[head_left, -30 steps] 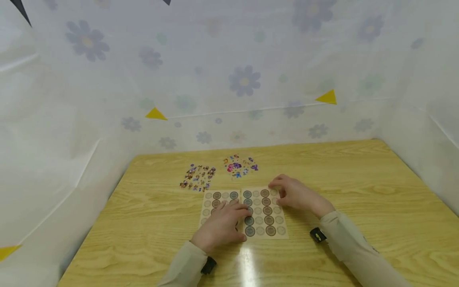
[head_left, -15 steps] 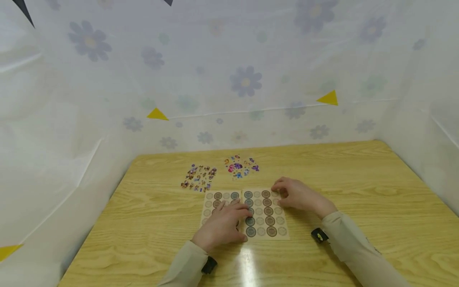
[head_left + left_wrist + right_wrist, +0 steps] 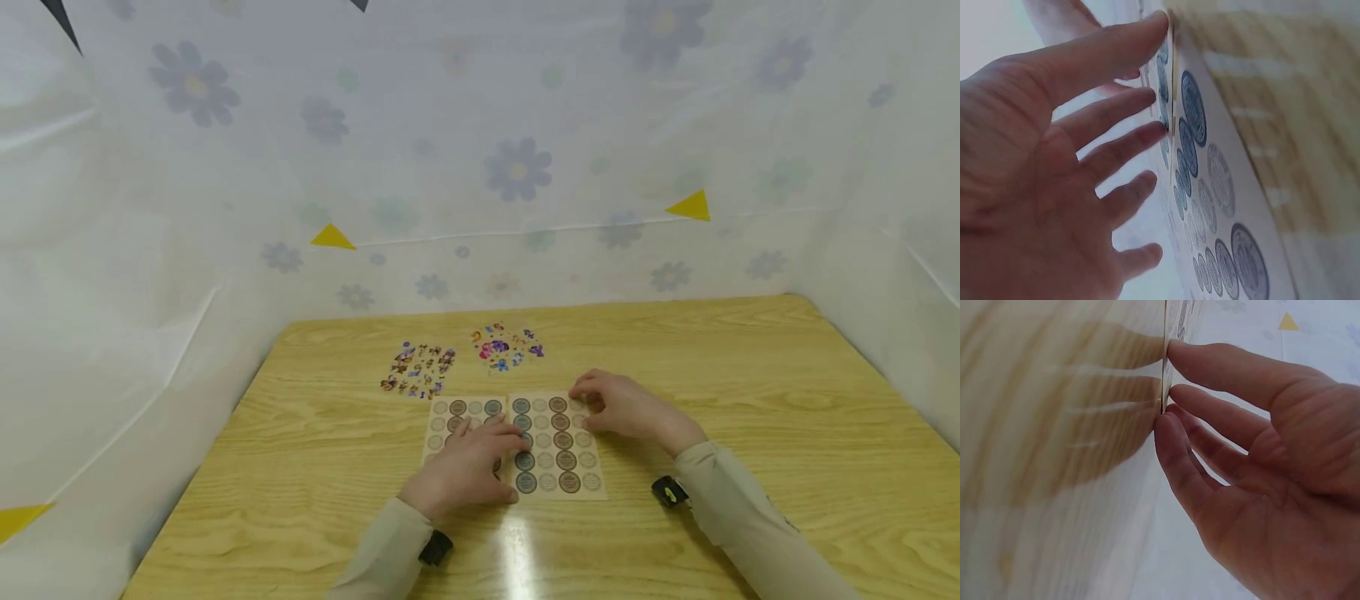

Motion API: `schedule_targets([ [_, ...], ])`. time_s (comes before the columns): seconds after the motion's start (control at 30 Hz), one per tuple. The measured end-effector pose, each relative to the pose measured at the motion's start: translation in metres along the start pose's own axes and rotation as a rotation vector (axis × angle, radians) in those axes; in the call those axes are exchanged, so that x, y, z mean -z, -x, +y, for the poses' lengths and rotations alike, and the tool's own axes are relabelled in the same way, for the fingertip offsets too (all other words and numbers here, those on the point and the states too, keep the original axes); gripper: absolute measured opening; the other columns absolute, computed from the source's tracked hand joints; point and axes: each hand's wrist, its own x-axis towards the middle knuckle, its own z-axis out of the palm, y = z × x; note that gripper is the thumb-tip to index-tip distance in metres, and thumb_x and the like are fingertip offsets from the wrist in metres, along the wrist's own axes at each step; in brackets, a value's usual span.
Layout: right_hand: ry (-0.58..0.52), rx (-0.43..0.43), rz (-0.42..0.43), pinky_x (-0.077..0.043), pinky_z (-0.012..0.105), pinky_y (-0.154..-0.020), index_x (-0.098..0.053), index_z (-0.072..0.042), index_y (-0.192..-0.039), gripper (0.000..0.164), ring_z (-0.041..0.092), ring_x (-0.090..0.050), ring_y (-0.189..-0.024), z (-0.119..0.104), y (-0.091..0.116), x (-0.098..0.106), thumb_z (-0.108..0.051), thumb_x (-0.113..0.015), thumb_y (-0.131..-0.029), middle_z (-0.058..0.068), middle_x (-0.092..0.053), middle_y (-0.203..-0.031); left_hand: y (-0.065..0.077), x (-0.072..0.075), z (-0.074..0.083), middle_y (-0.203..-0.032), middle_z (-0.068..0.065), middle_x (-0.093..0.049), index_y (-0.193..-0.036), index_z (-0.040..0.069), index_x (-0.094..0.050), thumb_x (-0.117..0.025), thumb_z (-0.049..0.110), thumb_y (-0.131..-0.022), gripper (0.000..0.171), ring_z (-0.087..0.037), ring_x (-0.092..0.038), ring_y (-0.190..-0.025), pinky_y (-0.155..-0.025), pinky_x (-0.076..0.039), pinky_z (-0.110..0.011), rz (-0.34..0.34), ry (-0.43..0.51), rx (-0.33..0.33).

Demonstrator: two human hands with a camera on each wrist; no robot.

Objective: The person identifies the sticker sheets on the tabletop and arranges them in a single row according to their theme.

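Two cream sheets of round stickers lie side by side on the wooden table. Spread across the left sticker sheet (image 3: 438,407), my left hand (image 3: 465,471) hides much of its middle; the index fingertip reaches onto the right sticker sheet (image 3: 547,461). The left wrist view shows the fingers of this left hand (image 3: 1066,150) apart, fingertips right at the sheets' seam. At the right sheet's upper right edge is my right hand (image 3: 630,410), thumb and fingers loosely bent. Up close, the fingertips of that right hand (image 3: 1260,444) touch the sheet's edge, thumb apart from the fingers.
Behind the sheets lie two clusters of small colourful cartoon stickers: a brown and purple cluster (image 3: 417,369) and a pink, blue and purple cluster (image 3: 507,347). A flower-printed white curtain (image 3: 517,171) rises behind the wooden table (image 3: 300,467) and along its sides.
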Motion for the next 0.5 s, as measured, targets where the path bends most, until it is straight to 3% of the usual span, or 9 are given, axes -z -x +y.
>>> schedule_targets([
  [0.2, -0.012, -0.018, 0.020, -0.048, 0.047, -0.090, -0.065, 0.000, -0.122, 0.041, 0.026, -0.058, -0.101, 0.000, 0.000, 0.000, -0.009, -0.075, -0.083, 0.011, -0.060, -0.120, -0.002, 0.009, -0.015, -0.148, 0.001, -0.046, -0.136, 0.022, -0.060, -0.081, 0.027, -0.082, 0.059, -0.024, -0.028, -0.144, -0.113, -0.015, -0.061, -0.019, 0.096, -0.026],
  [0.27, -0.015, -0.019, 0.027, -0.048, 0.048, -0.091, -0.065, 0.000, -0.122, 0.041, 0.026, -0.058, -0.102, 0.000, 0.000, -0.001, -0.008, -0.075, -0.083, 0.011, -0.060, -0.120, -0.003, 0.012, -0.022, -0.147, -0.002, -0.046, -0.136, 0.019, -0.060, -0.081, 0.026, -0.083, 0.058, -0.027, -0.030, -0.143, -0.112, -0.018, -0.061, -0.004, 0.078, -0.032],
  [0.5, -0.027, -0.014, 0.030, -0.048, 0.048, -0.090, -0.063, 0.000, -0.124, 0.042, 0.026, -0.058, -0.101, -0.001, 0.000, 0.001, -0.006, -0.073, -0.084, 0.010, -0.061, -0.116, 0.002, 0.021, -0.047, -0.148, -0.008, -0.045, -0.135, 0.012, -0.060, -0.077, 0.018, -0.086, 0.052, -0.032, -0.021, -0.146, -0.113, -0.012, -0.061, 0.078, 0.137, 0.024],
])
